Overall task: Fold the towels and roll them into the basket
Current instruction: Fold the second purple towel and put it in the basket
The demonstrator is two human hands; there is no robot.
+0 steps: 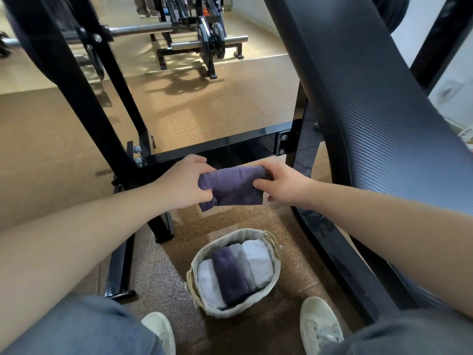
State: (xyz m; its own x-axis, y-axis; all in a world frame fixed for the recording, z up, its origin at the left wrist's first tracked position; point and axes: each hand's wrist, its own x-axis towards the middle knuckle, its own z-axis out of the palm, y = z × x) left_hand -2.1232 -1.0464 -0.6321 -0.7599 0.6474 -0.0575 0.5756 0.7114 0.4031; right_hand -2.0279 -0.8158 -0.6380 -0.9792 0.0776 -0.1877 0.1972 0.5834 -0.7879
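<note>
Towel (pixel 234 187) between hands, above basket (pixel 271 283), rolled towels (pixel 234 272) inside, shoes flanking

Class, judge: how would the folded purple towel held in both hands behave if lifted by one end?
Probably floppy: the folded purple cloth towel bunches where the left hand and right hand grip it. Likely light: held aloft by its ends. Unlikely to slip: soft, matte.
</note>
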